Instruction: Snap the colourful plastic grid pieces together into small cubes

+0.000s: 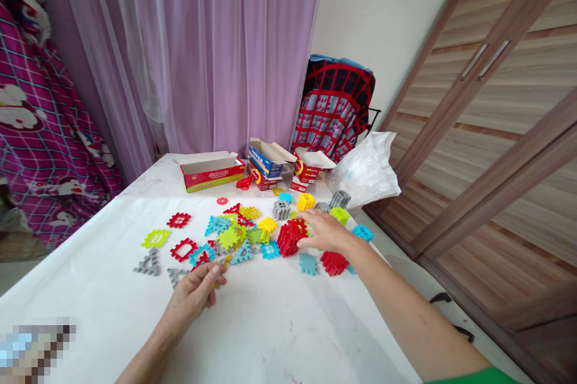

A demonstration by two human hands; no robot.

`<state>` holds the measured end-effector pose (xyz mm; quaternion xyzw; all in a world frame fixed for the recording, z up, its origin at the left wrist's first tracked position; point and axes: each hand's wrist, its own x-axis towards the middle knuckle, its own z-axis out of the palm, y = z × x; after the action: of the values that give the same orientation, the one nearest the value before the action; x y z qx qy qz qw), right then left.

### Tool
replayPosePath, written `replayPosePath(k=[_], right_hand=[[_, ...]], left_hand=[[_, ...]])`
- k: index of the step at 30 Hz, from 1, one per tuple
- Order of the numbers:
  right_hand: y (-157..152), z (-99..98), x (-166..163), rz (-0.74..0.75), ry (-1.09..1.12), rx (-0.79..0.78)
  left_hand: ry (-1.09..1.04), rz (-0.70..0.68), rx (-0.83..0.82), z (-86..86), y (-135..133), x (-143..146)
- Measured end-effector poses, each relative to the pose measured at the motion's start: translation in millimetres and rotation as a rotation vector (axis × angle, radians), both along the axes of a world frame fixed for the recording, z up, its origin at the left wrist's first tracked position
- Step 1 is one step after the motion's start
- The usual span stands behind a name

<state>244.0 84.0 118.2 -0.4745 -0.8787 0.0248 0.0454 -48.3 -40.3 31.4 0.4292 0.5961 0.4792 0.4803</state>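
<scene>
Near the front of the loose toy pieces, my left hand [195, 289] is closed in a pinch on a yellow plastic building piece [227, 260], mostly hidden by the fingers. My right hand [328, 231] curves over the right side of a stack of red building pieces [287, 238], thumb and fingers against it. Left of that stack lie a blue square piece [270, 250] and a mixed heap with a lime-green piece [228, 238]. A second red stack [334, 263] and a pale blue stack [309, 264] sit below my right wrist.
Behind the pieces stand a long open red box [213, 173], a blue box [265, 158] on a red one, and another open red box [308, 167]. A white plastic bag [367, 170] rests at the table's right back edge. Grey triangles [148, 262] lie at left.
</scene>
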Motion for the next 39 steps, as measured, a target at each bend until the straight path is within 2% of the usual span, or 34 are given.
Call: replayPosePath(k=[6, 10, 13, 16, 18, 22, 28, 31, 36, 39], right_hand=[[1.0, -6.2, -5.0, -0.021, 0.007, 0.016], [10.7, -5.3, -1.6, 0.080, 0.087, -0.034], [9.2, 4.7, -0.1, 0.169, 0.156, -0.022], [-13.0, 16.9, -10.8, 0.316, 0.179, 0.024], [-34.7, 19.5, -26.1, 0.453, 0.159, -0.005], [-63.2, 6.0, -62.1, 0.609, 0.092, -0.051], [-53.1, -16.3, -94.3, 0.675, 0.107, -0.001], [-47.6, -18.1, -101.3, 0.680, 0.127, 0.007], [-48.9, -17.7, -107.3, 0.679, 0.123, -0.003], [-53.1, -13.9, -105.4, 0.623, 0.133, 0.042]], left_hand=[[-0.001, -0.004, -0.003, 0.2, 0.1, -0.1], [0.009, -0.016, -0.018, -2.3, 1.9, -2.0], [0.014, -0.016, -0.012, -2.1, 1.2, -2.2], [0.000, -0.039, -0.012, 1.5, -3.0, 2.3], [-0.029, -0.067, -0.013, 5.2, -6.8, 8.1], [-0.099, -0.118, -0.038, 9.7, -10.9, 19.5], [-0.159, -0.108, -0.099, -0.5, -6.4, 15.4], [-0.218, -0.084, -0.096, -2.8, -5.2, 11.2], [-0.276, -0.063, -0.082, 2.4, -6.0, 11.2], [-0.301, -0.020, -0.064, 3.6, -4.9, 11.1]])
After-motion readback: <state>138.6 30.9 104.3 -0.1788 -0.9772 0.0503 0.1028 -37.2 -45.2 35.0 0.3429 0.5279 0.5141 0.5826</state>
